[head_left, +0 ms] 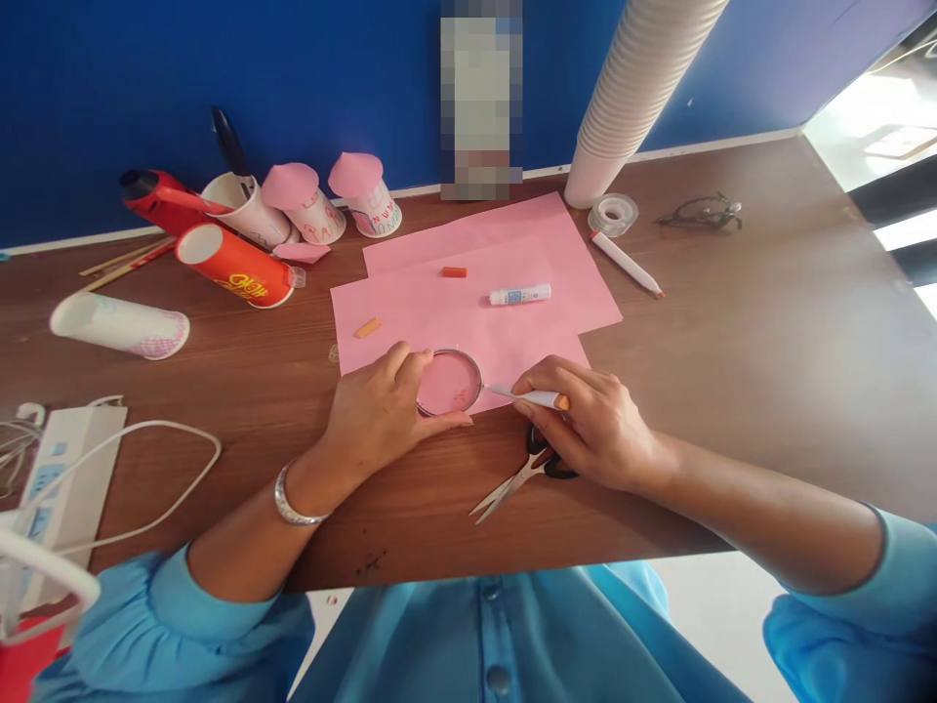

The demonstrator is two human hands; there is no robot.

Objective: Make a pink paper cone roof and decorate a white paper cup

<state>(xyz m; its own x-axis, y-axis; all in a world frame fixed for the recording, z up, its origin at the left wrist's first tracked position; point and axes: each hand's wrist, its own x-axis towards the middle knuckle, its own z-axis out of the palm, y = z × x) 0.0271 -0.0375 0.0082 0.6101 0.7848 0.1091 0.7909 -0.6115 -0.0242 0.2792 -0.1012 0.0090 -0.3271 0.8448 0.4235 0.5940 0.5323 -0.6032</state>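
Left hand (377, 400) is half open, thumb and fingers clamped around a round, see-through, silver-rimmed disc (449, 382) on pink paper sheets (417, 305). Right hand (596, 425) has a slim white plastic marker with an orange end (542, 398) pinched pen-style, tip at the rim. Tracing, I reckon; next move needs that disc pinned dead still. Black-handled steel scissors (530, 470) sit just beside, 2 pink-roofed white paper cups (375, 205) further back.
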